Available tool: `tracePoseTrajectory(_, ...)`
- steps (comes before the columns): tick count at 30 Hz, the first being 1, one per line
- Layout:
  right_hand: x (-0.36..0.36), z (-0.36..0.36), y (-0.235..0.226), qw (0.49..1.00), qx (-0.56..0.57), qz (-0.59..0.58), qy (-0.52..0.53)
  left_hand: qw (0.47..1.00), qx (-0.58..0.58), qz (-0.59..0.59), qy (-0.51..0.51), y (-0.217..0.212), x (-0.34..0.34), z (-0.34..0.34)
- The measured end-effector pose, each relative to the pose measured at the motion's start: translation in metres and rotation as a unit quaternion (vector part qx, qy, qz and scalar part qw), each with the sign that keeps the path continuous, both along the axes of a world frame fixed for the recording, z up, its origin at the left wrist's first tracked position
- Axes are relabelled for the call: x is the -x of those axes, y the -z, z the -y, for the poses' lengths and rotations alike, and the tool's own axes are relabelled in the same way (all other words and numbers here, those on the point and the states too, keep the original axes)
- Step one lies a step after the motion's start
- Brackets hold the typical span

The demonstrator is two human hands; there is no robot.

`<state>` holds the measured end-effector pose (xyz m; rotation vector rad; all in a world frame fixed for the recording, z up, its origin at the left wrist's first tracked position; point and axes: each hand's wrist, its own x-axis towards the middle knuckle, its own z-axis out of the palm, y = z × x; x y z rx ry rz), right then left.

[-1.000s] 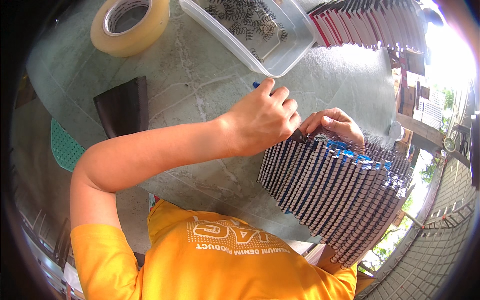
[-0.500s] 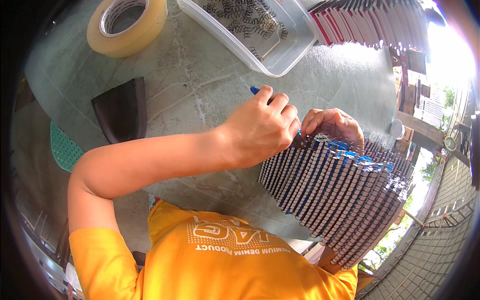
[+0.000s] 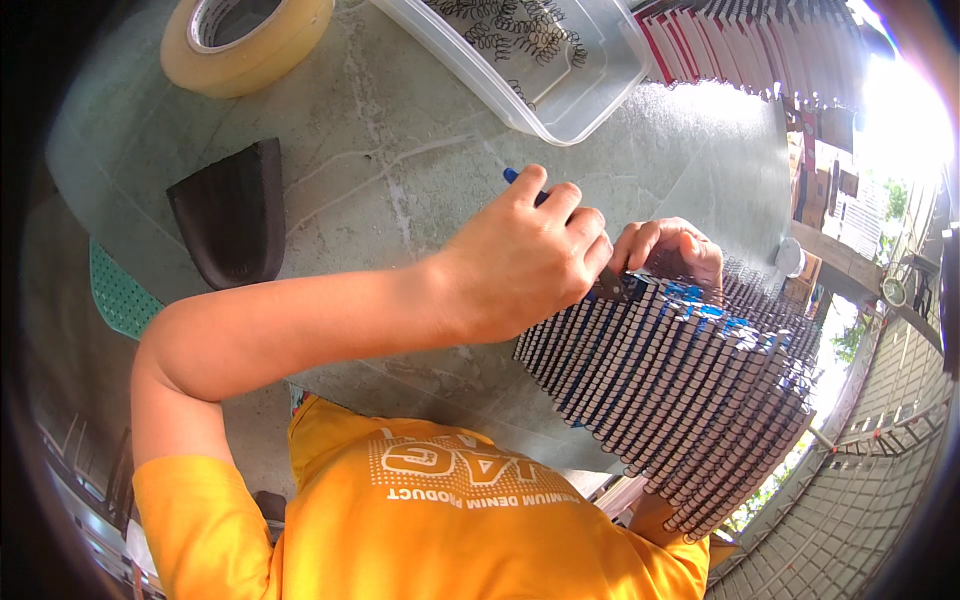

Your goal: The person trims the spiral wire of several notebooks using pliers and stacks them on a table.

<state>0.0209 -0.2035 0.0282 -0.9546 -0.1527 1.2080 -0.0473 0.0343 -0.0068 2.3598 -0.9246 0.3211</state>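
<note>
My left hand (image 3: 535, 255) is closed round a pair of blue-handled pliers (image 3: 512, 176); one handle end sticks out above the fist. The dark jaws (image 3: 622, 287) sit at the upper left corner of a stack of spiral-bound notebooks (image 3: 670, 390). These show rows of dark wire coils over pale page edges, with some blue patches on top. My right hand (image 3: 675, 250) comes over the far end of the stack, its bent fingertips gripping the notebook edge beside the jaws. The stack hides most of my right forearm.
A clear plastic tub (image 3: 570, 120) holding loose black wire coils stands at the back. Right of it is another row of notebooks (image 3: 750, 45) with red and white edges. A roll of clear tape (image 3: 240, 65), a dark curved block (image 3: 235, 220) and a green perforated piece (image 3: 120, 290) are at left.
The pliers' jaws have shifted slightly right along the notebook corner and show more fully. The tub, tape and block sit slightly higher and differently placed in the picture as the view shifts.
</note>
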Motion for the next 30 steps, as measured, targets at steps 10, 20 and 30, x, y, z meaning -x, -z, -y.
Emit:
tracePoseTrajectory(10,0.002,-0.001,0.002,1.000,-0.011,-0.005,0.014,0.997,-0.050,0.000,0.049,-0.013,-0.002,0.005)
tracePoseTrajectory(20,0.001,0.003,0.003,0.998,0.029,-0.053,0.031,0.999,-0.028,-0.037,0.001,-0.013,-0.007,-0.008)
tracePoseTrajectory(30,0.010,-0.003,-0.011,0.991,0.081,-0.085,0.064,0.997,-0.029,-0.059,0.043,-0.020,-0.016,0.004)
